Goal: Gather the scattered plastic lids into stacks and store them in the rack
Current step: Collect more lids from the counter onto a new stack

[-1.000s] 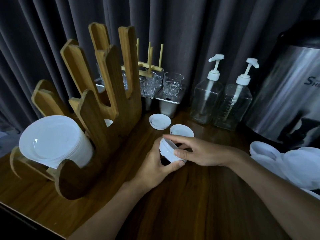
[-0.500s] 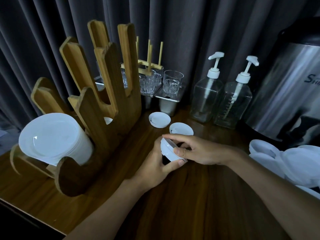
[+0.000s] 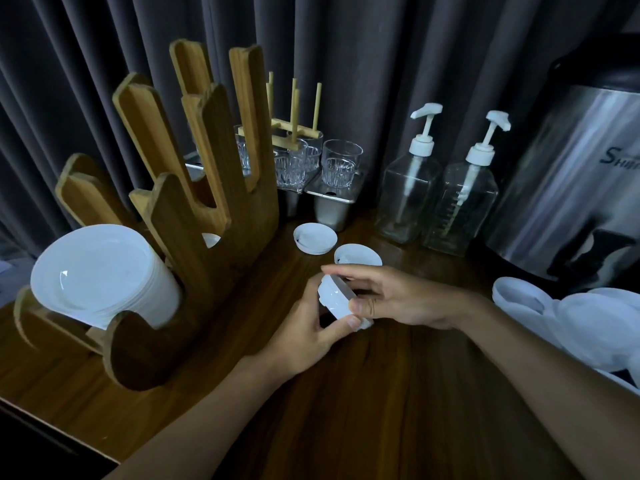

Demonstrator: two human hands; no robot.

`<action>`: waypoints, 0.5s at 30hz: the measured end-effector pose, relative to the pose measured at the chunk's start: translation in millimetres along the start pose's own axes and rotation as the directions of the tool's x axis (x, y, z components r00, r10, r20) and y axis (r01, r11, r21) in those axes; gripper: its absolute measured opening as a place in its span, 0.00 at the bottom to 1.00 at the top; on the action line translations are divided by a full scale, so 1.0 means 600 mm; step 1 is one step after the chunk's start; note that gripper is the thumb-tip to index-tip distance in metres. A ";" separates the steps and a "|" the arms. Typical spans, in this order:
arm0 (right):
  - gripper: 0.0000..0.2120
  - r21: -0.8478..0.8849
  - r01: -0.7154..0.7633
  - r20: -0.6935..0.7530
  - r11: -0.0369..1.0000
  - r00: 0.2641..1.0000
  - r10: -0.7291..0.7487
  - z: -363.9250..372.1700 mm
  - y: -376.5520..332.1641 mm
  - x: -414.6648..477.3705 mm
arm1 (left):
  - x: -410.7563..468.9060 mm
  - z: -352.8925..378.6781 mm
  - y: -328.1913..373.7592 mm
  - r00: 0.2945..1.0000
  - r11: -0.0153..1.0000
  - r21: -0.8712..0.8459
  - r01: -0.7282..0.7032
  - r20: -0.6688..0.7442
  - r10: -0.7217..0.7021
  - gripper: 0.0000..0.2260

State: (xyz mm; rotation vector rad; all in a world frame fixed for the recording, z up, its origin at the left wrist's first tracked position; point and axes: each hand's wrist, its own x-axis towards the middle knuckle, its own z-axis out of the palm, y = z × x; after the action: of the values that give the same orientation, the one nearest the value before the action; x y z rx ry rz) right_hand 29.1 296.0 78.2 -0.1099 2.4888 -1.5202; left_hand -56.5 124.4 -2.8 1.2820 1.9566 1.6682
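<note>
- A small stack of white round lids (image 3: 338,301), rims showing, is tilted on edge just above the desk (image 3: 381,410).
- The left hand (image 3: 304,337) and the right hand (image 3: 401,299) grasp it, fingers curled round it.
- 2 loose lids (image 3: 315,238) lie behind it.
- The wooden rack (image 3: 207,216) stands to the left.

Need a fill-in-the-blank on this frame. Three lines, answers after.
1. The left hand and right hand grip a small stack of white ____.
2. The large lid stack sits in the ____ rack.
3. ____ loose lids lie on the table in front of the glasses.

Answers: lids; wooden; two.
</note>
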 end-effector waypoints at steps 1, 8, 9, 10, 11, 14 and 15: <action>0.30 0.018 -0.011 -0.003 1.000 1.000 0.011 -0.001 0.002 0.000 | -0.001 0.001 0.001 1.000 1.000 0.009 -0.005 -0.003 0.005 0.33; 0.33 0.011 -0.044 0.021 0.999 0.999 0.044 -0.004 0.008 0.002 | -0.002 0.003 0.005 1.000 0.995 0.099 -0.005 0.002 0.004 0.31; 0.33 -0.012 -0.050 0.025 0.999 0.998 0.050 -0.003 0.008 0.005 | -0.002 0.004 0.005 1.000 0.996 0.087 0.013 -0.018 -0.011 0.32; 0.34 -0.036 -0.055 0.023 0.998 0.998 0.056 -0.002 0.009 0.008 | -0.002 0.004 0.005 0.998 0.997 0.068 0.038 -0.046 -0.035 0.33; 0.35 -0.050 -0.059 0.018 0.997 0.998 0.060 0.000 0.010 0.012 | -0.002 0.003 0.004 0.995 0.997 0.052 0.061 -0.079 -0.057 0.34; 0.31 0.007 -0.088 -0.167 0.996 0.982 0.088 -0.001 0.013 0.034 | -0.001 -0.012 -0.004 0.985 0.990 0.078 0.122 -0.135 -0.111 0.36; 0.29 0.008 -0.091 -0.303 0.996 0.949 0.089 -0.006 0.018 0.044 | -0.001 -0.020 -0.007 0.983 0.983 0.114 0.143 -0.135 -0.127 0.38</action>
State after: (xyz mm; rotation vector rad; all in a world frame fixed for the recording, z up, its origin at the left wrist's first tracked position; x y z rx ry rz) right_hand 2.9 299.6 66.1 0.2529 2.6865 -1.5960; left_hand -66.4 116.3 -3.0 1.0785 2.1993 1.6217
